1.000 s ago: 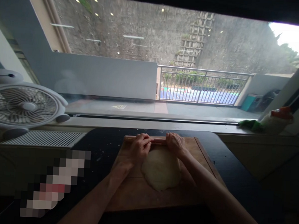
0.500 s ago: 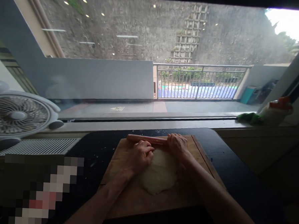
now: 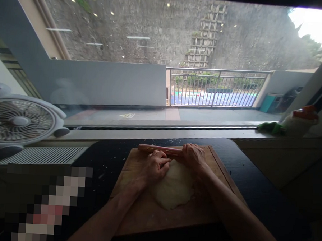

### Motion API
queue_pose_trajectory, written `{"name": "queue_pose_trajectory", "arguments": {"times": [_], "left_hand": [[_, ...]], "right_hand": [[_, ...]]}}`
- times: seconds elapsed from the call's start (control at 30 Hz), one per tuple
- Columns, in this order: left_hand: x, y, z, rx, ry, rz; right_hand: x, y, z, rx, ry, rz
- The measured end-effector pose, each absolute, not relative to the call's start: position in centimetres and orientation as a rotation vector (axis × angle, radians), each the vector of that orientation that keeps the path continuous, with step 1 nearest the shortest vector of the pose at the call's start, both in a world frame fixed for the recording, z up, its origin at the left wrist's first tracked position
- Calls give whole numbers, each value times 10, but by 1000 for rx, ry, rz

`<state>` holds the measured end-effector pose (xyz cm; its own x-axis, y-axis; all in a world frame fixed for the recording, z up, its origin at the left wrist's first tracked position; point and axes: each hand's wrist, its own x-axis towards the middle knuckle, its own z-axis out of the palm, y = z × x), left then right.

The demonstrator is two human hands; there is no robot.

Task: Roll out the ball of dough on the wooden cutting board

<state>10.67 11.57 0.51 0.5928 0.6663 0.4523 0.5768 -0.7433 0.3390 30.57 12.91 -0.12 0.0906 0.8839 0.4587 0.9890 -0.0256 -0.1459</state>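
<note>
A flat, pale round of dough [image 3: 175, 187] lies on a wooden board [image 3: 134, 219]. My left hand [image 3: 157, 166] is closed, with bent fingers pinching the dough's upper left edge; the fingertips are partly hidden. Just beyond the dough, a wooden rolling pin [image 3: 159, 149] lies crosswise near the board's far edge. Its right end is in the grip of my right hand [image 3: 194, 156], which hides that end.
Under the board is a black table [image 3: 244, 175] with white specks at its far left. A white fan [image 3: 19, 120] stands left by the window sill [image 3: 117, 134]. On the sill's right are a green cloth [image 3: 270, 128] and an orange-topped bottle [image 3: 298, 122].
My left hand and the dough have shifted slightly to the right, and the dough's outline looks a little turned. My right hand remains on the rolling pin. The whole view has moved slightly.
</note>
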Motion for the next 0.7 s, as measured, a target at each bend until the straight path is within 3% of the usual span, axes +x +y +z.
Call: {"name": "queue_pose_trajectory", "arguments": {"times": [0.23, 0.7], "left_hand": [[99, 104, 2, 2655, 1369, 974], [107, 104, 8, 2725, 1205, 813]], "right_hand": [[305, 127, 0, -1954, -1864, -346], [305, 124, 2, -1965, -1866, -357]]}}
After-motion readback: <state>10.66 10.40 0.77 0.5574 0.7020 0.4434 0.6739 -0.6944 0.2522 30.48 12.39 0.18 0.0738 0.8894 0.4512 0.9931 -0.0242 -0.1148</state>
